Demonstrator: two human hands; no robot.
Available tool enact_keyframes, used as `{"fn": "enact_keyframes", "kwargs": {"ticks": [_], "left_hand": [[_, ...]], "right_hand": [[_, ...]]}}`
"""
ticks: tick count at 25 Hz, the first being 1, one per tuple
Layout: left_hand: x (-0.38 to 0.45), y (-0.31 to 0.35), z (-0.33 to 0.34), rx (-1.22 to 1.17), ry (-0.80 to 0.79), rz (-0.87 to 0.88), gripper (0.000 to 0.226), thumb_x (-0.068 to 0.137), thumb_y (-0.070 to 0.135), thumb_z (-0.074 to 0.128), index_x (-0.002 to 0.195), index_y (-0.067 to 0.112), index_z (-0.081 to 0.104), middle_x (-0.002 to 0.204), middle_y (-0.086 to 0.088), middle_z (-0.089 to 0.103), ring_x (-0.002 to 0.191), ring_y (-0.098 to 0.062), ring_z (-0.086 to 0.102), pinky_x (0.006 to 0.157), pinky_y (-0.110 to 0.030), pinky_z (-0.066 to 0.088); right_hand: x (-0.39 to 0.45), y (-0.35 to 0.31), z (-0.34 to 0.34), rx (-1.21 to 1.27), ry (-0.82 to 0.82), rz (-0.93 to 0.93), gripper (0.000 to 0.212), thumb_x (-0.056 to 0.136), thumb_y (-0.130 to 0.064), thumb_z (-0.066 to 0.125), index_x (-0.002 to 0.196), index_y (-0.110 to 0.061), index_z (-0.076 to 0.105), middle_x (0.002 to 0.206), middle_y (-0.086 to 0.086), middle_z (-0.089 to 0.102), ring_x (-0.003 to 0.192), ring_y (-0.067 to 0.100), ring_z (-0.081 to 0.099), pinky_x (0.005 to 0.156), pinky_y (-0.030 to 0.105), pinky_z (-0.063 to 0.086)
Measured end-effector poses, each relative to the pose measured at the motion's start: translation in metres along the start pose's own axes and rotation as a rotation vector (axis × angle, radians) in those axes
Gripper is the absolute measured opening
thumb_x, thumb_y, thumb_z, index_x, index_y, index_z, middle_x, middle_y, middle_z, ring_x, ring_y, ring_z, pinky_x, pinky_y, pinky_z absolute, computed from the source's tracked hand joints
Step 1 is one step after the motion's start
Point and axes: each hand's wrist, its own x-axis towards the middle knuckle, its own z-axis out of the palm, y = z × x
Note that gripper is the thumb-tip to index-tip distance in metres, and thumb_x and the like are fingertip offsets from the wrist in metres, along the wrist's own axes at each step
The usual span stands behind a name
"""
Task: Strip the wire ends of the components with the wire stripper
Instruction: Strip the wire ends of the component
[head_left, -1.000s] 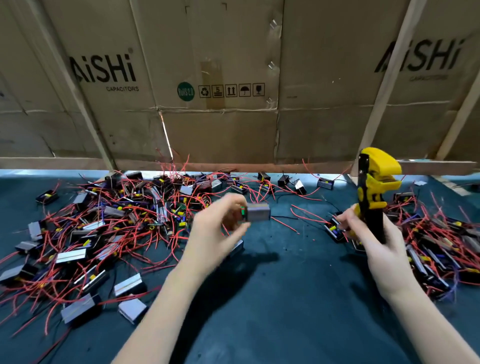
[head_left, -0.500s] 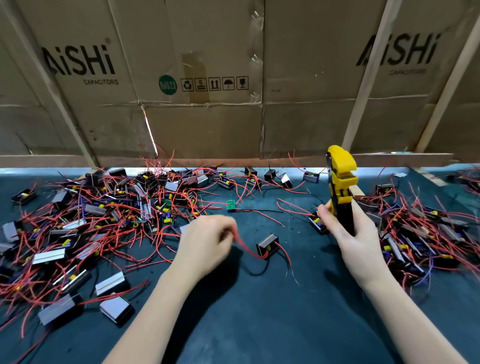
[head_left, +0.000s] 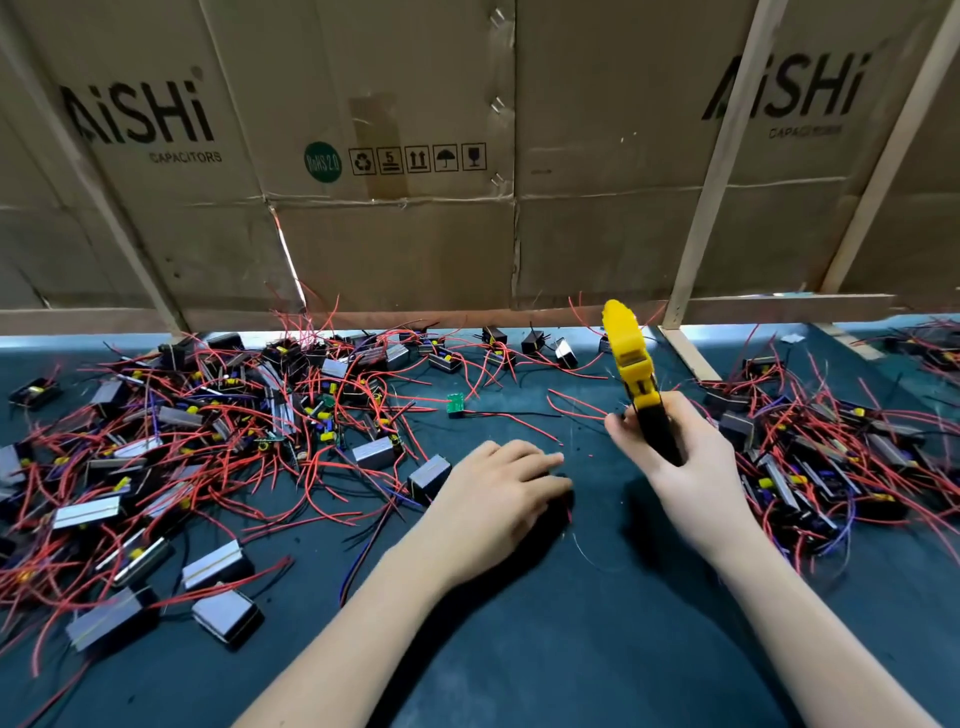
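My right hand (head_left: 691, 462) grips the black handles of the yellow wire stripper (head_left: 629, 358) and holds it upright above the mat, jaws pointing up. My left hand (head_left: 498, 488) lies palm down on the dark mat left of it, fingers curled over a small black component (head_left: 565, 500). Only the component's dark edge and a bit of red wire show under the fingertips. A large heap of grey-and-black components with red wires (head_left: 182, 441) covers the left of the mat. A second heap of components (head_left: 831, 457) lies to the right of my right hand.
A small green circuit board (head_left: 455, 404) with a red and a black lead lies behind my left hand. Loose components (head_left: 563, 353) sit along the far edge. Cardboard sheets on a wooden frame (head_left: 711, 171) wall off the back of the dark mat (head_left: 519, 649).
My left hand lowered the component from the air to the mat, held it by its red wire, then moved right and came down over it. The right hand with the stripper stayed upright, tilting slightly.
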Motion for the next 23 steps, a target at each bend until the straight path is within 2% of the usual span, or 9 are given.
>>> {"fn": "enact_keyframes", "kwargs": {"ticks": [2, 4, 5, 8, 11, 14, 18, 19, 23], "left_hand": [[-0.003, -0.008, -0.003, -0.066, 0.015, -0.029, 0.013, 0.084, 0.019, 0.072, 0.097, 0.02, 0.076, 0.108, 0.006, 0.073, 0.1, -0.022, 0.066, 0.073, -0.033, 0.052], [-0.009, -0.015, -0.007, -0.208, 0.004, -0.133, 0.009, 0.084, 0.022, 0.074, 0.092, 0.021, 0.078, 0.097, 0.01, 0.073, 0.094, -0.018, 0.063, 0.074, -0.034, 0.051], [-0.012, -0.02, -0.01, -0.311, -0.01, -0.207, 0.01, 0.084, 0.023, 0.075, 0.093, 0.021, 0.078, 0.094, 0.011, 0.073, 0.093, -0.015, 0.061, 0.077, -0.033, 0.05], [-0.022, -0.033, -0.017, -0.556, -0.025, -0.399, 0.012, 0.081, 0.02, 0.078, 0.092, 0.022, 0.08, 0.089, 0.011, 0.074, 0.089, -0.004, 0.06, 0.081, -0.024, 0.047], [-0.027, -0.04, -0.023, -0.679, -0.018, -0.472, 0.013, 0.084, 0.017, 0.076, 0.094, 0.023, 0.08, 0.088, 0.015, 0.074, 0.089, -0.001, 0.065, 0.082, -0.018, 0.048], [-0.03, -0.04, -0.025, -0.801, -0.054, -0.532, 0.015, 0.087, 0.019, 0.073, 0.098, 0.028, 0.078, 0.092, 0.017, 0.073, 0.085, -0.01, 0.069, 0.077, -0.024, 0.054], [-0.03, -0.041, -0.024, -0.795, -0.076, -0.504, 0.015, 0.09, 0.02, 0.069, 0.096, 0.03, 0.078, 0.095, 0.015, 0.073, 0.096, -0.007, 0.067, 0.088, -0.027, 0.051], [-0.03, -0.04, -0.025, -0.783, -0.073, -0.495, 0.013, 0.09, 0.021, 0.07, 0.094, 0.03, 0.078, 0.093, 0.016, 0.073, 0.096, -0.006, 0.066, 0.089, -0.027, 0.05], [-0.028, -0.036, -0.021, -0.765, -0.049, -0.502, 0.007, 0.09, 0.024, 0.069, 0.087, 0.026, 0.076, 0.087, 0.012, 0.073, 0.086, -0.011, 0.067, 0.084, -0.033, 0.051]], "right_hand": [[0.0, 0.003, 0.0, -0.062, 0.015, 0.0, 0.024, 0.079, -0.045, 0.074, 0.085, -0.026, 0.059, 0.077, -0.007, 0.063, 0.075, 0.012, 0.057, 0.067, 0.013, 0.04], [0.0, 0.004, -0.002, -0.161, 0.033, -0.014, 0.027, 0.077, -0.048, 0.076, 0.086, -0.029, 0.059, 0.077, -0.012, 0.064, 0.075, 0.005, 0.058, 0.067, 0.011, 0.04], [0.0, 0.005, -0.003, -0.238, 0.052, -0.026, 0.029, 0.076, -0.05, 0.077, 0.087, -0.029, 0.059, 0.078, -0.012, 0.064, 0.076, 0.005, 0.058, 0.07, 0.015, 0.042], [0.004, 0.012, -0.01, -0.77, 0.205, -0.184, 0.046, 0.074, -0.056, 0.073, 0.095, -0.019, 0.06, 0.087, -0.001, 0.062, 0.084, 0.026, 0.058, 0.073, 0.038, 0.041], [0.005, 0.02, -0.016, -1.12, 0.241, -0.279, 0.058, 0.066, -0.056, 0.075, 0.098, -0.009, 0.062, 0.087, 0.008, 0.06, 0.083, 0.033, 0.054, 0.072, 0.041, 0.033], [0.004, 0.023, -0.016, -1.136, 0.229, -0.241, 0.061, 0.064, -0.054, 0.081, 0.099, -0.007, 0.063, 0.086, 0.009, 0.06, 0.084, 0.034, 0.055, 0.073, 0.041, 0.033], [0.004, 0.021, -0.016, -1.093, 0.238, -0.205, 0.072, 0.07, -0.072, 0.047, 0.098, -0.007, 0.062, 0.086, 0.009, 0.059, 0.084, 0.034, 0.055, 0.072, 0.04, 0.032], [0.004, 0.021, -0.016, -1.09, 0.235, -0.202, 0.073, 0.07, -0.072, 0.045, 0.097, -0.007, 0.062, 0.086, 0.009, 0.059, 0.084, 0.034, 0.054, 0.072, 0.04, 0.031], [0.005, 0.025, -0.016, -1.106, 0.223, -0.221, 0.062, 0.068, -0.062, 0.074, 0.097, -0.008, 0.063, 0.086, 0.009, 0.059, 0.084, 0.033, 0.054, 0.072, 0.04, 0.031]]}}
